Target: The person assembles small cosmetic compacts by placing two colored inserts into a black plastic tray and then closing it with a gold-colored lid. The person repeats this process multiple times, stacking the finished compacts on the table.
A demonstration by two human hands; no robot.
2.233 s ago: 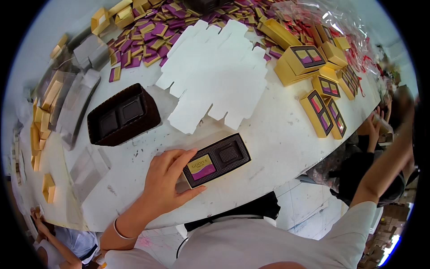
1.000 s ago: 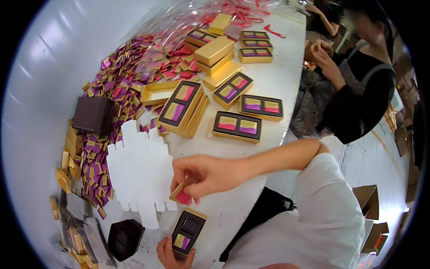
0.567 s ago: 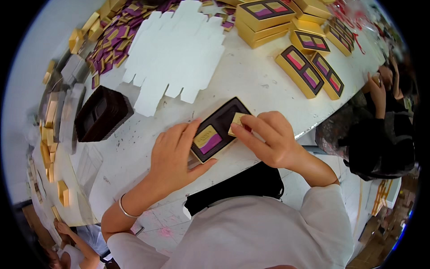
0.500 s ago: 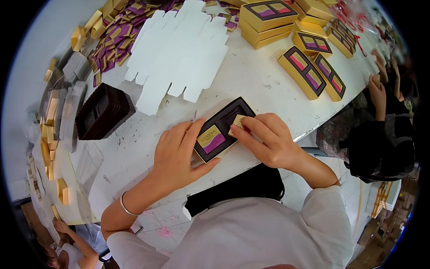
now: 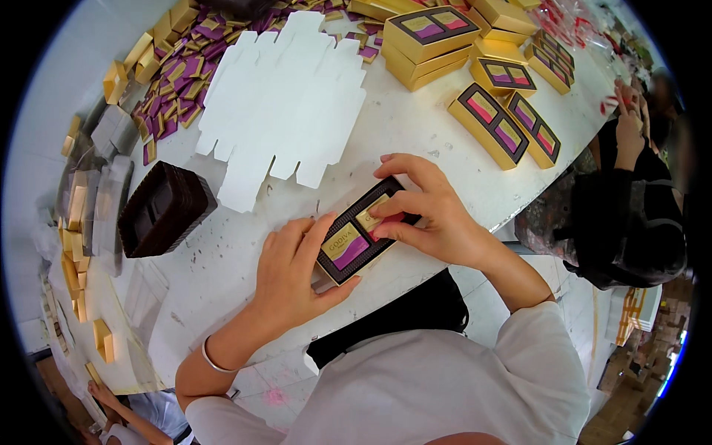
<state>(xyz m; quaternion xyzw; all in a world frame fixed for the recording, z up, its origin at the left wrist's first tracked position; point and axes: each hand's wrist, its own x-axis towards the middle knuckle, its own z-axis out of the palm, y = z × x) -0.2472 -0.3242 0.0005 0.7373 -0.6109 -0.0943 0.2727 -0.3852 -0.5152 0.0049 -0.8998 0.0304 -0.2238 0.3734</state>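
A gold box with a dark brown ribbed tray [image 5: 368,200] lies at a slant on the table in front of me. My left hand [image 5: 285,278] wraps its left end, fingers along the far side and thumb along the near side. In the tray's left compartment sits a gold-and-purple wrapped chocolate [image 5: 345,247]. A gold-and-pink wrapped chocolate [image 5: 368,217] is in the right compartment, with my right hand's fingertips closed on its right side. The rest of my right hand [image 5: 441,222] arches over the box's right end, one finger reaching past its far edge.
Stacked brown trays [image 5: 167,208] stand left of the box. Beyond are flat white card sheets [image 5: 282,104] and a heap of purple-and-gold chocolates [image 5: 174,96]. Filled gold boxes [image 5: 489,126] stand at back right. People work at the right and lower left [image 5: 100,389]; gold box pieces [image 5: 102,340] line the left.
My right hand has turned the chocolate from tilted to nearly flat in the right compartment, its pink part now showing. My left hand keeps its hold. The view has shifted slightly.
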